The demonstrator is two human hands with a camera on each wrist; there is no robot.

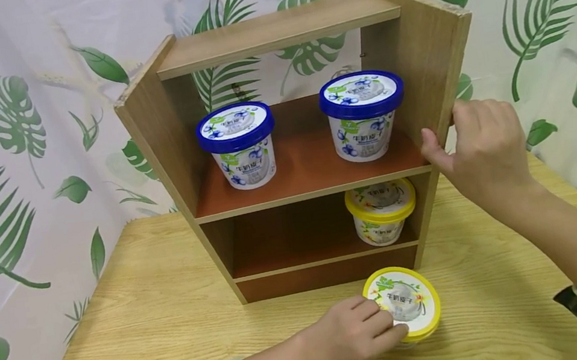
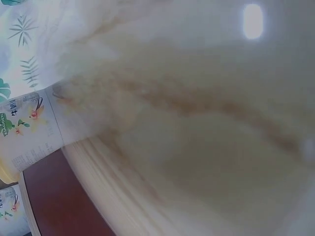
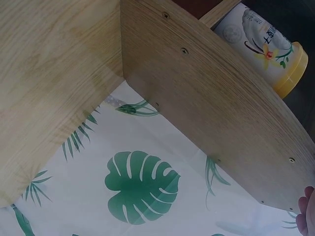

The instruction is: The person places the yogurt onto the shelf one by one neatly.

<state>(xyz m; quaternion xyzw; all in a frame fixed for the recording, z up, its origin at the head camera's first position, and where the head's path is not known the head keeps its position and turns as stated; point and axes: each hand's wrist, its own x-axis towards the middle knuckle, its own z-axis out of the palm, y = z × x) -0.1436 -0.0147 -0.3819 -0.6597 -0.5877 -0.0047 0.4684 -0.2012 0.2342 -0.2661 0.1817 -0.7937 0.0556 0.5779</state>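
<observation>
A small wooden shelf unit (image 1: 280,199) stands on the table, tilted in the head view. My right hand (image 1: 489,147) grips the edge of its right side panel, thumb in front; in the right wrist view, fingertips (image 3: 306,209) touch that panel at the lower right. In front of the shelf is a yellow-lidded tub (image 1: 411,303). My left hand (image 1: 352,330) holds this tub at its left side with curled fingers, partly covering the lid. The left wrist view is mostly blurred, with the tub's printed side (image 2: 29,130) at its left.
Two blue-lidded tubs, one on the left (image 1: 243,149) and one on the right (image 1: 365,118), sit on the upper shelf. Another yellow-lidded tub (image 1: 382,228) stands at the right of the lower shelf. A leaf-print cloth (image 1: 39,115) hangs behind the wooden table (image 1: 136,309).
</observation>
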